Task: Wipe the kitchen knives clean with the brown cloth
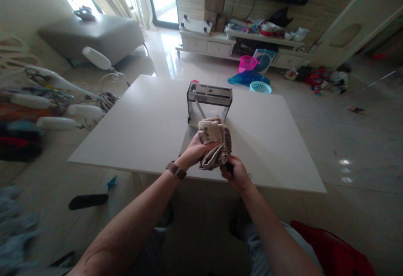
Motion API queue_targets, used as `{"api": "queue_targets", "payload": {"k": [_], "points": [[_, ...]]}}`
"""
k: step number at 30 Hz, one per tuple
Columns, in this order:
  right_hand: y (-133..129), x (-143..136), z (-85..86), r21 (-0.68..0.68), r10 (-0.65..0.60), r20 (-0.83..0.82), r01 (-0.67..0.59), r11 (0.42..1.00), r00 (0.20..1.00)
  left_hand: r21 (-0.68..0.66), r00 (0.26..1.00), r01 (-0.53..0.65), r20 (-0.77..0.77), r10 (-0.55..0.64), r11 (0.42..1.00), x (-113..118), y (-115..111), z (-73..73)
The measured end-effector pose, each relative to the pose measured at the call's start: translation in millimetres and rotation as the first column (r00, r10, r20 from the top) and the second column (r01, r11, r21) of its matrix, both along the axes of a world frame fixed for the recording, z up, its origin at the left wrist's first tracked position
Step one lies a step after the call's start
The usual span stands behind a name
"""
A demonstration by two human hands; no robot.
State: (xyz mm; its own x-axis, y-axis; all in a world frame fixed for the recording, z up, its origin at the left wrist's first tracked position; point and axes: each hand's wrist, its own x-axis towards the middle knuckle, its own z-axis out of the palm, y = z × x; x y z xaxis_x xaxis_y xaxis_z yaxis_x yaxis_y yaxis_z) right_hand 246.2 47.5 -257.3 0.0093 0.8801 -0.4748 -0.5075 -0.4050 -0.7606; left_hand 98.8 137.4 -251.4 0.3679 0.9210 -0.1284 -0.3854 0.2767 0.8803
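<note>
In the head view, my left hand (199, 148) wraps round a folded beige and brown cloth (210, 131) above the table's near edge. My right hand (236, 173) is closed on the black handle of a knife (200, 109). Its narrow pale blade shows beyond the far side of the cloth, in line with the handle; the middle of the blade is hidden by the cloth. Just past the cloth stands a knife block (210, 92) with a dark slotted top and see-through sides.
A white table (151, 116) holds the block. Behind it on the floor are a pink basket (247, 63), a turquoise basket (260, 87) and a blue plastic bag (244, 78). A white lamp-like fixture (71, 85) lies left. Red fabric (333, 251) is at lower right.
</note>
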Motion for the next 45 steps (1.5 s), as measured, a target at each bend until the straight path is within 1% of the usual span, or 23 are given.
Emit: {"api": "queue_targets", "payload": {"k": [5, 8, 10, 16, 21, 27, 29, 32, 33, 35, 37, 40, 42, 44, 45], "points": [[-0.5, 4.0, 2.0, -0.010, 0.058, -0.154, -0.060, 0.998, 0.986, 0.058, 1.000, 0.018, -0.026, -0.016, 0.998, -4.2, 5.0, -1.2], [-0.4, 5.0, 1.0, 0.011, 0.098, -0.236, -0.098, 0.995, 0.967, 0.053, 0.999, 0.000, -0.034, 0.001, 0.999, -6.1, 7.1, -2.6], [-0.2, 4.3, -0.1, 0.022, 0.099, -0.253, -0.097, 0.995, 0.962, 0.040, 0.999, -0.008, -0.031, 0.009, 0.999, -6.8, 6.5, -3.3], [0.4, 0.1, -3.5, 0.020, 0.024, -0.198, -0.020, 1.000, 0.980, -0.013, 0.999, 0.037, 0.026, -0.037, 0.999, -3.5, 0.1, -3.4], [-0.2, -0.6, -4.4, 0.046, -0.004, -0.177, 0.012, 0.999, 0.984, -0.027, 1.000, -0.021, 0.022, 0.021, 0.999, 1.8, 0.0, -0.3], [1.0, -1.0, 1.3, 0.091, -0.042, -0.165, 0.058, 0.994, 0.985, -0.054, 0.997, -0.052, 0.052, 0.054, 0.997, 0.1, 3.5, -1.0], [1.6, -1.6, 3.5, 0.115, -0.085, -0.116, 0.098, 0.988, 0.990, -0.090, 0.996, -0.026, 0.085, 0.034, 0.996, -1.5, 4.1, -1.2], [1.6, -2.8, 5.9, 0.173, -0.150, 0.003, 0.147, 0.974, 0.989, -0.135, 0.990, 0.001, 0.141, 0.018, 0.991, -2.8, 3.8, -0.8], [1.3, -2.9, 6.6, 0.183, -0.148, 0.018, 0.142, 0.973, 0.989, -0.141, 0.989, -0.005, 0.149, 0.026, 0.990, -2.8, 3.4, -0.6], [0.7, -2.3, 7.9, 0.174, -0.094, -0.021, 0.096, 0.980, 0.995, -0.152, 0.987, -0.011, 0.156, 0.035, 0.988, -2.8, 2.5, 0.1], [0.1, -0.5, 9.3, 0.144, -0.016, -0.119, 0.033, 0.989, 0.993, -0.174, 0.986, 0.016, 0.168, 0.013, 0.985, -3.0, 1.6, 0.8], [-0.5, 2.7, 10.8, 0.087, 0.073, -0.251, -0.052, 0.995, 0.965, -0.203, 0.979, 0.067, 0.201, -0.026, 0.977, -4.1, 1.5, 0.3], [-1.0, 3.6, 11.6, 0.061, 0.094, -0.301, -0.080, 0.995, 0.949, -0.236, 0.974, 0.114, 0.217, -0.062, 0.965, -4.6, 2.3, -1.9], [-1.8, 3.6, 12.6, 0.064, 0.080, -0.322, -0.063, 0.996, 0.944, -0.274, 0.965, 0.162, 0.245, -0.094, 0.948, -3.6, 3.4, -4.7], [-2.3, 3.5, 13.3, 0.077, 0.068, -0.323, -0.045, 0.996, 0.944, -0.286, 0.960, 0.162, 0.266, -0.084, 0.944, -2.5, 3.7, -5.9]]}}
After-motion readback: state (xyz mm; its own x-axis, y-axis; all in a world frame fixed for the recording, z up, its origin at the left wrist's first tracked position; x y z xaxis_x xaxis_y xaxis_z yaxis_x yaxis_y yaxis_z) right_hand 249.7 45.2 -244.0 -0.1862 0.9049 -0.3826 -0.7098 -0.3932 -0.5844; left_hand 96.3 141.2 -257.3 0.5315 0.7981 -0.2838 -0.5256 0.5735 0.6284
